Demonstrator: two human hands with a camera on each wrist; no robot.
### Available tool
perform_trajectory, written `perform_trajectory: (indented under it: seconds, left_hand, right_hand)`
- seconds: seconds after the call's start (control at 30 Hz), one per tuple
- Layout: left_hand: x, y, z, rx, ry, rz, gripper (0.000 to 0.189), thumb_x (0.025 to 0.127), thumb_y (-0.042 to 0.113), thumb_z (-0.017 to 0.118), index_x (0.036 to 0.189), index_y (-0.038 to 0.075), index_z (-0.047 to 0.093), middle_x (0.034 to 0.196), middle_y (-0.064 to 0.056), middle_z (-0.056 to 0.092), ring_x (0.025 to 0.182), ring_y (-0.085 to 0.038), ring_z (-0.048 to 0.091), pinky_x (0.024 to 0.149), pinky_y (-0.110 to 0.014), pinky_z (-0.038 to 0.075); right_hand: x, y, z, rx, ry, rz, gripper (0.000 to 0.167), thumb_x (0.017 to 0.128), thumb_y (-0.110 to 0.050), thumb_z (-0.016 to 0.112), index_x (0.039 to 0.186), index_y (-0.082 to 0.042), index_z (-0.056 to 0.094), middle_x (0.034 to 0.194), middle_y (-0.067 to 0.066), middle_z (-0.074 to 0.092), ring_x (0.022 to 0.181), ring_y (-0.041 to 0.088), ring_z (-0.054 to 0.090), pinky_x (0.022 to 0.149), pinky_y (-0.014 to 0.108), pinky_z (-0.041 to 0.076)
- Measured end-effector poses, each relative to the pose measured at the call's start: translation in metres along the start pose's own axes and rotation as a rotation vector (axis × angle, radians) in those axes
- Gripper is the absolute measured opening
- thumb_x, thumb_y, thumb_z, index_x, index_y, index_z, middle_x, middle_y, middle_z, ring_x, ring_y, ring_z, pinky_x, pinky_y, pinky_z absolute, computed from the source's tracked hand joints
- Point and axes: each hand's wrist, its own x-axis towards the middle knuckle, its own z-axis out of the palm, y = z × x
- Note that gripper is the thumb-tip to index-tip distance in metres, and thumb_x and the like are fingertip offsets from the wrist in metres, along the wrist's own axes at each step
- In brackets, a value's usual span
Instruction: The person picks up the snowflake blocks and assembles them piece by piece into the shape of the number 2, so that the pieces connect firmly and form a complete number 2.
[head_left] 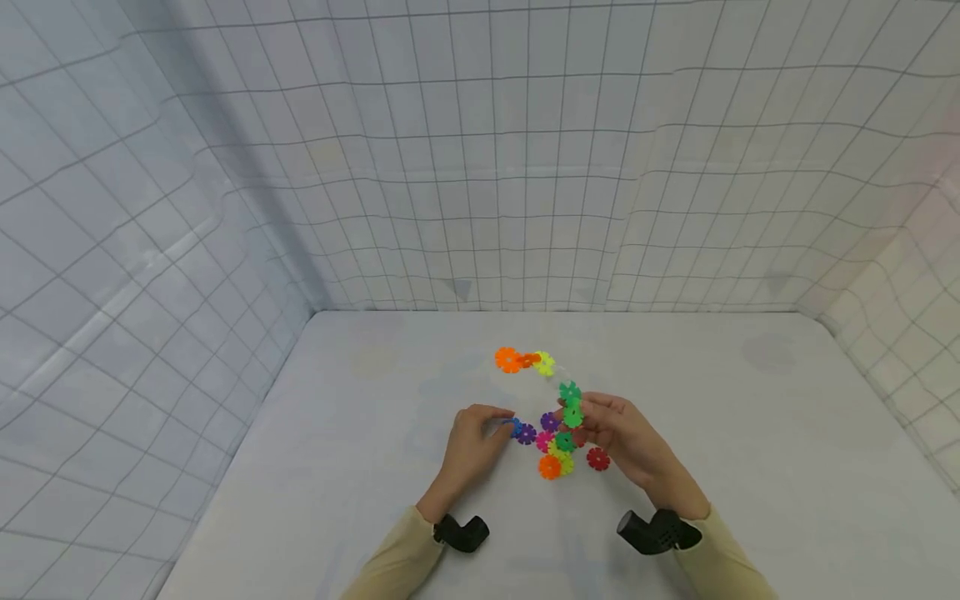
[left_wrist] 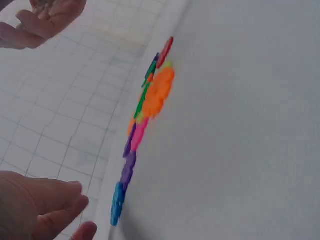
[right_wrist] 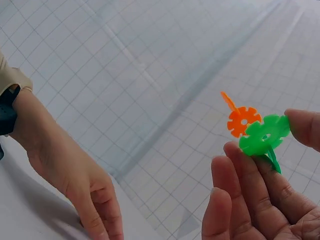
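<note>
My right hand (head_left: 618,429) pinches a light green notched disc (right_wrist: 265,135) between thumb and fingers, held up off the table. It is linked with a darker green disc (head_left: 570,391), a yellow disc (head_left: 545,364) and two orange discs (head_left: 507,360), forming a raised chain. My left hand (head_left: 476,446) is low at the left end of the loose discs, its thumb and forefinger parted. Its fingertips are close to a blue disc (left_wrist: 117,204), with a gap showing in the left wrist view. Beside the blue one lies a purple disc (head_left: 526,434).
Several loose discs lie between the hands: a pink disc (head_left: 544,442), an orange disc (head_left: 550,467), a green disc (head_left: 565,442) and a red disc (head_left: 597,458). They rest on a white table (head_left: 360,450), with grid-lined white sheeting (head_left: 480,167) behind and at the sides.
</note>
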Motion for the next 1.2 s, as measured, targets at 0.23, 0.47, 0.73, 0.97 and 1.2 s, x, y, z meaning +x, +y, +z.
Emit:
perform_trajectory:
  seconds: [0.23,0.47,0.73,0.97,1.2]
  left_hand:
    - [-0.0001,-0.0125,0.0008,0.233,-0.006,0.055,0.026,0.086,0.016,0.071,0.110,0.007,0.069,0.109,-0.008,0.056,0.102,-0.027,0.045,0.089,-0.042,0.040]
    - [-0.0013,-0.0091,0.0006,0.311,-0.008,0.083,0.022,0.083,0.017,0.075,0.103,0.010,0.070,0.107,-0.008,0.054,0.099,-0.026,0.045,0.087,-0.039,0.041]
    - [-0.0039,-0.0093,0.0041,0.349,-0.017,0.171,0.029,0.083,0.024,0.075,0.110,0.014,0.070,0.110,-0.011,0.053,0.099,-0.028,0.043,0.081,-0.040,0.040]
    - [-0.0044,-0.0087,0.0029,0.303,-0.045,0.100,0.026,0.079,0.025,0.079,0.098,0.013,0.067,0.109,-0.008,0.051,0.099,-0.027,0.041,0.084,-0.040,0.039]
    - [-0.0017,-0.0076,-0.0004,0.197,-0.101,0.038,0.024,0.077,0.020,0.077,0.097,0.012,0.065,0.096,-0.002,0.057,0.090,-0.022,0.045,0.079,-0.036,0.041]
  right_hand:
    - [0.0009,-0.0016,-0.0014,0.015,-0.022,-0.011,0.031,0.102,-0.013,0.038,0.102,-0.012,0.069,0.100,0.003,0.070,0.093,0.017,0.066,0.082,0.029,0.050]
    - [0.0011,-0.0024,-0.0019,0.034,-0.025,0.008,0.033,0.102,-0.014,0.038,0.100,-0.012,0.070,0.097,0.002,0.069,0.093,0.018,0.066,0.081,0.028,0.051]
    - [-0.0004,-0.0023,0.0004,-0.043,0.012,0.005,0.023,0.100,-0.014,0.045,0.097,-0.013,0.068,0.090,0.000,0.067,0.082,0.014,0.063,0.080,0.030,0.050]
    - [-0.0009,-0.0019,0.0005,-0.064,0.011,-0.001,0.023,0.100,-0.013,0.045,0.099,-0.014,0.068,0.094,0.000,0.068,0.081,0.013,0.063,0.079,0.029,0.050]
    - [-0.0013,-0.0033,0.0011,-0.033,-0.004,0.000,0.026,0.101,-0.013,0.041,0.102,-0.011,0.068,0.095,0.001,0.069,0.087,0.016,0.066,0.079,0.029,0.050]
